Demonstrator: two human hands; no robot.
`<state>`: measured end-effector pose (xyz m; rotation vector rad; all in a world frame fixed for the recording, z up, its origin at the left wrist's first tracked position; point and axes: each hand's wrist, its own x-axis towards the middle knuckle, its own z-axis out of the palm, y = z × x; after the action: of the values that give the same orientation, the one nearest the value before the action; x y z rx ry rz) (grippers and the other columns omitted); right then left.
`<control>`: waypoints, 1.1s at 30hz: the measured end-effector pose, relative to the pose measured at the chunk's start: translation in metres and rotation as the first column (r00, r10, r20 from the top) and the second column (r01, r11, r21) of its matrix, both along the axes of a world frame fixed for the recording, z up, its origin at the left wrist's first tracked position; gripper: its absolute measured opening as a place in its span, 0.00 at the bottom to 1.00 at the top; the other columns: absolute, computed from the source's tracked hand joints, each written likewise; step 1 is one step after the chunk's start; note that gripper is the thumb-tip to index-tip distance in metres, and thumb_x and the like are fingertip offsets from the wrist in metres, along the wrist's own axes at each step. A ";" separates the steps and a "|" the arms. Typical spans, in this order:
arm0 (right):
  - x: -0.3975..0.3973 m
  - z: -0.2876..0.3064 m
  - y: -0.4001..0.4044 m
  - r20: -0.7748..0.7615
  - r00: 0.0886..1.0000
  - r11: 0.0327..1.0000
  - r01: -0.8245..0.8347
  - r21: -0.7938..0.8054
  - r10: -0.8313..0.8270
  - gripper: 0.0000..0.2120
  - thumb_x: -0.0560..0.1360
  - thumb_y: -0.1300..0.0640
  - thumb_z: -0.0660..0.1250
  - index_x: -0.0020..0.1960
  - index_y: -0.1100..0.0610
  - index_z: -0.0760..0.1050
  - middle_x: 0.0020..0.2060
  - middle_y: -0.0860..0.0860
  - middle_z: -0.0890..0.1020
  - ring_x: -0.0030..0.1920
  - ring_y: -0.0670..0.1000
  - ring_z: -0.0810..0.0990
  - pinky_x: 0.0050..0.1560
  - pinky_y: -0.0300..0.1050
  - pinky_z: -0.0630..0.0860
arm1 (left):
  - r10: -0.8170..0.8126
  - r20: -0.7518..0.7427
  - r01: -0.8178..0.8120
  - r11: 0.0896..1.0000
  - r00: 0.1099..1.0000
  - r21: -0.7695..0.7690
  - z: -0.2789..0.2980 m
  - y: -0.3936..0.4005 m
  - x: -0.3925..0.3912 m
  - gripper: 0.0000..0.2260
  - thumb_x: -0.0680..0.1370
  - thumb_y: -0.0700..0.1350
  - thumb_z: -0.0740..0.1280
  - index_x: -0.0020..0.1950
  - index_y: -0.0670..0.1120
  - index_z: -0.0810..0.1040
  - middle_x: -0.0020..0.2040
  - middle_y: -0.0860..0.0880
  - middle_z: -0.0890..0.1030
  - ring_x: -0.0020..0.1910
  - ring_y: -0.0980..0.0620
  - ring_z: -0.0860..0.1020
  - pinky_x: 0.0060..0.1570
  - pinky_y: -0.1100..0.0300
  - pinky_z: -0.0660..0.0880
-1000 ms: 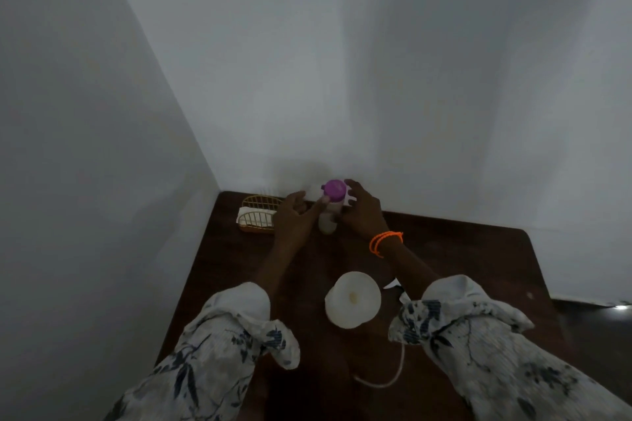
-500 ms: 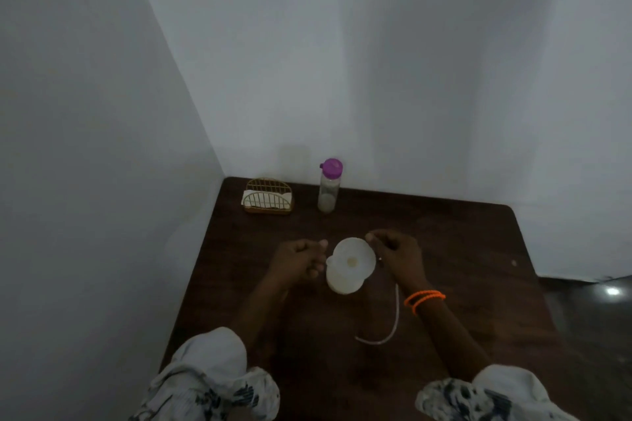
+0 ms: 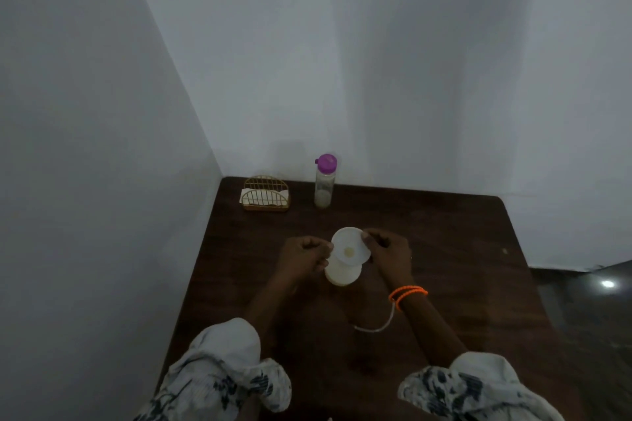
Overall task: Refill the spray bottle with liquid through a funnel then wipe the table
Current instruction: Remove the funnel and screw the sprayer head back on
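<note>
A white funnel [image 3: 349, 246] sits in the neck of a white spray bottle [image 3: 343, 274] in the middle of the dark wooden table [image 3: 461, 249]. My left hand [image 3: 304, 256] pinches the funnel's left rim. My right hand [image 3: 388, 251] pinches its right rim. A clear bottle with a purple cap [image 3: 324, 180] stands upright at the back of the table, with a little pale liquid at its bottom. A thin white tube [image 3: 379, 324] lies on the table under my right forearm.
A gold wire holder with white napkins [image 3: 265, 195] stands at the back left corner, beside the purple-capped bottle. White walls close the table in at the left and back. The table's right edge drops to a dark floor.
Both hands left the purple-capped bottle at the back and came back to the funnel, taking hold of its rim. The bottle stands alone, capped.
</note>
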<state>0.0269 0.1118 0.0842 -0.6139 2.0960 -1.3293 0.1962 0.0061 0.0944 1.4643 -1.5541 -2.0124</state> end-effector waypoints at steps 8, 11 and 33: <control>0.000 0.007 0.000 0.097 0.995 1.000 -0.001 -0.003 0.002 0.07 0.78 0.60 0.70 0.55 0.58 0.83 0.48 0.51 0.84 0.47 0.47 0.82 0.31 0.33 0.77 | 0.009 0.000 -0.008 0.996 1.000 0.084 -0.004 -0.003 0.003 0.08 0.77 0.47 0.74 0.51 0.44 0.85 0.42 0.44 0.85 0.37 0.52 0.80 0.38 0.60 0.78; -0.007 0.015 -0.002 0.133 0.991 1.000 0.001 -0.029 0.003 0.04 0.77 0.60 0.71 0.48 0.53 0.84 0.45 0.48 0.85 0.47 0.47 0.83 0.36 0.37 0.80 | 0.002 -0.031 0.000 0.997 1.000 0.078 0.003 -0.008 0.002 0.07 0.77 0.46 0.74 0.51 0.43 0.85 0.42 0.43 0.85 0.37 0.52 0.81 0.36 0.60 0.77; -0.083 -0.017 -0.060 0.300 0.950 0.996 0.087 0.004 -0.084 0.17 0.77 0.47 0.71 0.44 0.62 0.84 0.38 0.63 0.83 0.39 0.56 0.82 0.43 0.52 0.79 | -0.295 0.106 0.313 0.907 0.950 -0.283 -0.013 -0.083 -0.091 0.05 0.76 0.41 0.74 0.51 0.44 0.86 0.48 0.47 0.86 0.43 0.55 0.84 0.50 0.57 0.83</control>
<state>-0.0563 0.0519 0.0670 -0.3036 1.8864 -1.3853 0.1052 -0.0770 0.0817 1.2387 -2.1177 -1.7864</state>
